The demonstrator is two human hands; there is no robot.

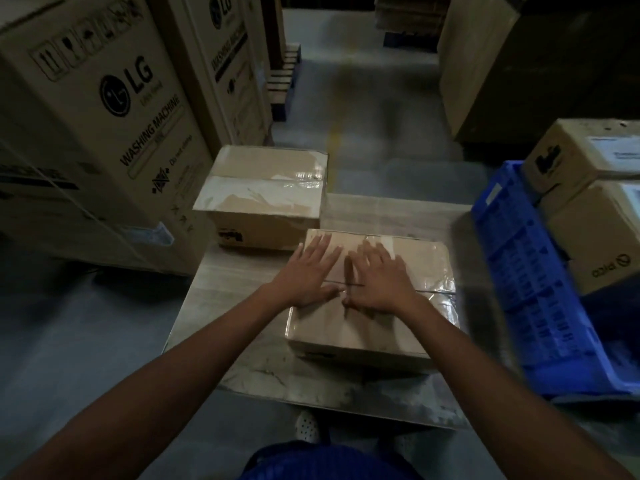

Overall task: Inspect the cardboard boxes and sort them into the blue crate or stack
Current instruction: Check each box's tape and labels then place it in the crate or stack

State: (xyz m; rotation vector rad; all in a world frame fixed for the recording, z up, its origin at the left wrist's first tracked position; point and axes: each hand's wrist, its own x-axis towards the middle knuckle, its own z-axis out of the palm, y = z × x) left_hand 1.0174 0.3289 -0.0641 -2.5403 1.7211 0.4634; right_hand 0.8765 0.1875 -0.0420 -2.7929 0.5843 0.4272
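A taped brown cardboard box (pixel 349 327) lies on the low grey table (pixel 242 341) in front of me. My left hand (pixel 306 271) and my right hand (pixel 381 277) rest flat on its top, side by side, fingers spread, gripping nothing. A second taped cardboard box (pixel 263 195) stands at the table's far left corner, apart from the first. The blue crate (pixel 533 285) stands at the right of the table, and two stacked cardboard boxes (pixel 595 209) sit in it.
Tall washing-machine cartons (pixel 104 126) stand on the left beside the table. More large cartons (pixel 485 64) and pallets (pixel 284 77) line a grey floor aisle ahead. My shoe (pixel 306 426) shows below the table's near edge.
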